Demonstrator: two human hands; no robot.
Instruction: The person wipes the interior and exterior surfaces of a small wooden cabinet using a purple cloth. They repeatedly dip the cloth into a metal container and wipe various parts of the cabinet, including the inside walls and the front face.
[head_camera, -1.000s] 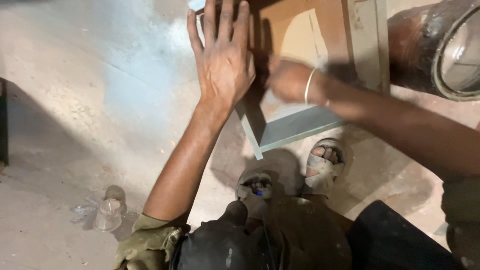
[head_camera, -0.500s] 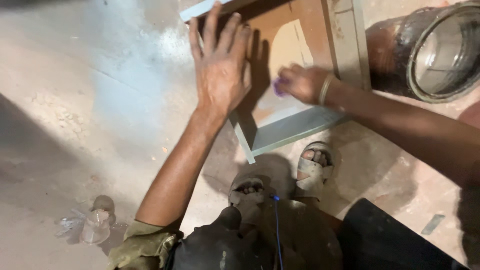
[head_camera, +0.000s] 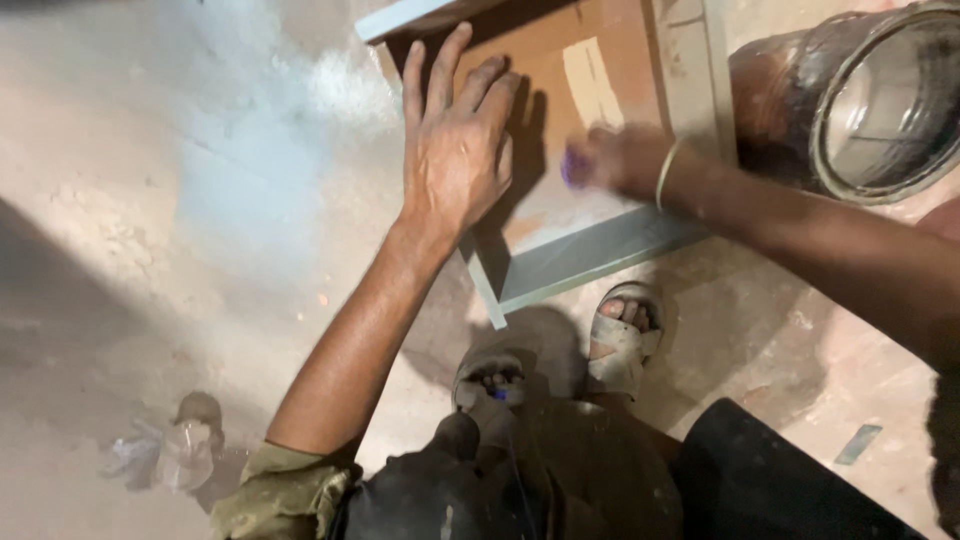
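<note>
The concrete floor (head_camera: 200, 200) takes up most of the view, grey and dusty, with a paler bluish patch just left of the work. On it lies a shallow wooden box frame (head_camera: 590, 265), pale grey-green on its edges and bare brown board inside, one corner pointing toward the person's feet. It lies flat, open side up, so the inner panel can be reached from above. Beside it at the upper right lies a big round metal drum (head_camera: 850, 100) on its side, its rimmed mouth turned toward the camera.

The person crouches over the frame, dark trousers bunched below and both sandalled feet (head_camera: 625, 335) planted just off its near corner. The left hand (head_camera: 455, 160) lies open, palm down and fingers spread, across the frame's left edge and onto the panel; it grasps nothing, and to my eye it is pressing down to keep the frame from sliding. The right hand (head_camera: 615, 160), a thin bangle (head_camera: 668, 172) on its wrist, is over the panel inside the frame and closed round a small purple object (head_camera: 570, 170). It is too blurred to tell what that object is.

Well off at the lower left sits a crumpled clear plastic bottle (head_camera: 185, 455). A small flat grey scrap (head_camera: 858, 443) lies on the floor at the lower right.
</note>
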